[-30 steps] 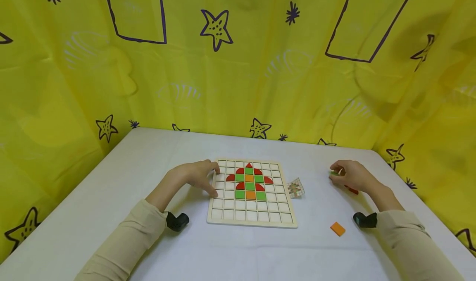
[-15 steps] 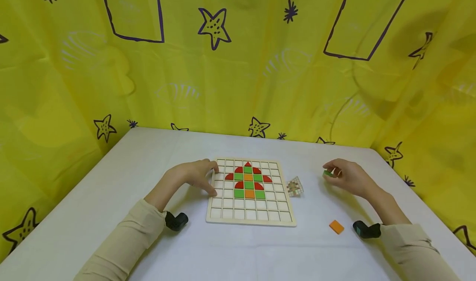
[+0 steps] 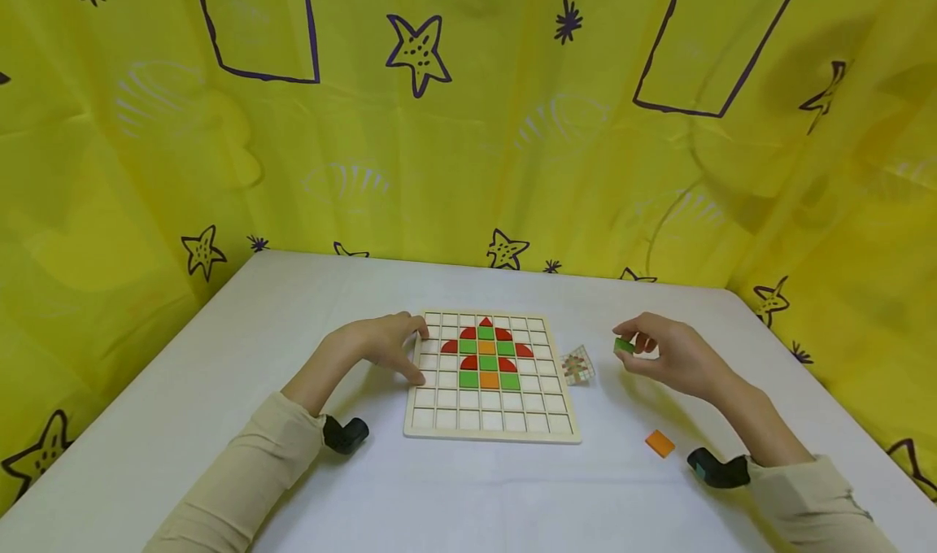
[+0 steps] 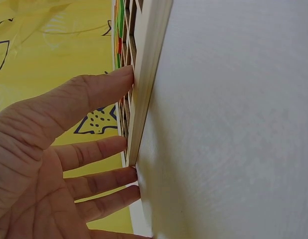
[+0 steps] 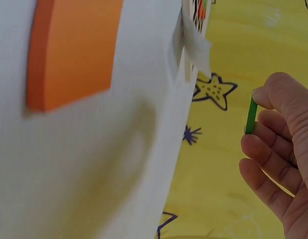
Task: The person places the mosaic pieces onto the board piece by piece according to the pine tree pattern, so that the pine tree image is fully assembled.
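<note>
A square wooden grid board (image 3: 492, 435) lies on the white table, with green, red and orange tiles set in a tree-like pattern. My left hand (image 3: 381, 346) rests at the board's left edge. Its thumb and fingers are spread and fairly straight, touching the frame in the left wrist view. To the right of the board, my right hand (image 3: 669, 354) pinches a green tile (image 3: 624, 346) between thumb and fingertips, raised over the table. The right wrist view shows that tile (image 5: 251, 117) edge-on. An orange tile (image 3: 660, 443) lies on the table below the right hand.
A small pattern card (image 3: 577, 366) leans up beside the board's right edge, curled at its side. A yellow curtain (image 3: 468, 130) printed with starfish hangs behind the white table (image 3: 468, 504). A dark wrist camera (image 3: 717, 468) sticks out from the right sleeve.
My right hand has lifted the green tile and moved left, closer to the board. A red piece seen by that hand a second ago no longer shows. The left hand stays at the board.
</note>
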Tool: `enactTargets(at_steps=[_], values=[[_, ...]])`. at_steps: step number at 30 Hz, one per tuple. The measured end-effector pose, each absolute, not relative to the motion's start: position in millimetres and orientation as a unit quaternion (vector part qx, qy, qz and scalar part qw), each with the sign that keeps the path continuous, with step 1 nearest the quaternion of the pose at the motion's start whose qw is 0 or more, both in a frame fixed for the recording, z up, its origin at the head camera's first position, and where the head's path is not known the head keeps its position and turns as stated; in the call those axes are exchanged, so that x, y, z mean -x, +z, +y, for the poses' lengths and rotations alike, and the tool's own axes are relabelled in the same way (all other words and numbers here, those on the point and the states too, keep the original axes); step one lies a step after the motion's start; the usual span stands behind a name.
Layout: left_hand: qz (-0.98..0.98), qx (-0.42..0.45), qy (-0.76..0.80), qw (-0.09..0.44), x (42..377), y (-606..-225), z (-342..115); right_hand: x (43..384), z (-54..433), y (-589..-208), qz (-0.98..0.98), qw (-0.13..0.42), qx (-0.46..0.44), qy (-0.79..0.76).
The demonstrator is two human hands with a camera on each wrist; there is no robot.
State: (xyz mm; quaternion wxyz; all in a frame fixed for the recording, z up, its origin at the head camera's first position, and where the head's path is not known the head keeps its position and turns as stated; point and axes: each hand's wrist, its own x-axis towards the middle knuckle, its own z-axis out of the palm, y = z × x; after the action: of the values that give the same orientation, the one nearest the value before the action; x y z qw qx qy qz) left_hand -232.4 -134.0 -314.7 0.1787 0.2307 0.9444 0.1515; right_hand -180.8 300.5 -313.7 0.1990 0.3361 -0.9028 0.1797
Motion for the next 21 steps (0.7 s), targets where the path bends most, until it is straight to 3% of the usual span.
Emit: enactTargets(at_steps=[11, 21], values=[[0.945, -0.232, 0.148, 0.178, 231, -312, -133, 172, 278, -311, -0.887, 0.208, -0.371, 0.183], [0.944, -0.227, 0.154, 0.183, 228, -311, -133, 170, 254, -314, -0.877, 0.181, -0.397, 0.200]])
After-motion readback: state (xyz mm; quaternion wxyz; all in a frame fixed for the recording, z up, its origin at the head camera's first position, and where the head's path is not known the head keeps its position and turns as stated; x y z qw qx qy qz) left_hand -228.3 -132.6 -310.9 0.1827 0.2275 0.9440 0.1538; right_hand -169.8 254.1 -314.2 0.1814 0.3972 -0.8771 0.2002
